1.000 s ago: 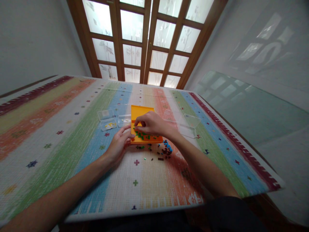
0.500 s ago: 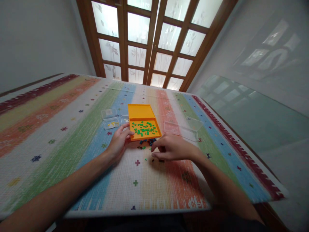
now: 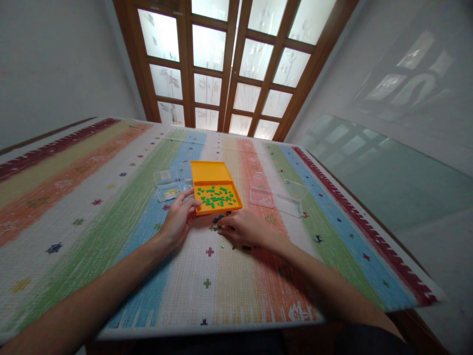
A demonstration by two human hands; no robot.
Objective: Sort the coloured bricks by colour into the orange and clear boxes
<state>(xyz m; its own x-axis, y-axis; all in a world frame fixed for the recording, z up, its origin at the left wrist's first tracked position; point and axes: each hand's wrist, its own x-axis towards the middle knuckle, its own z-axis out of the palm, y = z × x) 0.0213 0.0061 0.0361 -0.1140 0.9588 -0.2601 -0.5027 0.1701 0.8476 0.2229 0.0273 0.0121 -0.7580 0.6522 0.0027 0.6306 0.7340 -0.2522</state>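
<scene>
My left hand point(image 3: 180, 215) grips the left front corner of an orange plastic box point(image 3: 236, 209), its thumb over the rim. The box's lid point(image 3: 210, 171) stands raised at the back. Inside lie many small green toy bricks point(image 3: 218, 199). Just in front of the box my right hand point(image 3: 242, 228) is down at the table, thumb and index finger closed together by the loose pieces. What they pinch, if anything, is too small to make out. Dark blue bricks point(image 3: 219, 218) lie between this hand and the box, partly hidden by it. A single green brick point(image 3: 222, 246) lies nearer me.
Left of the orange box stands a clear plastic box point(image 3: 168, 193) with yellow and white pieces, beside another clear box partly hidden. Open clear containers point(image 3: 288, 205) lie to the right. A striped cloth point(image 3: 133, 256) covers the table, and glazed wooden doors point(image 3: 229, 74) stand beyond.
My right hand has moved left and down to the loose pieces, its fingers closing. My left hand still holds the box, which sits slightly further left in view.
</scene>
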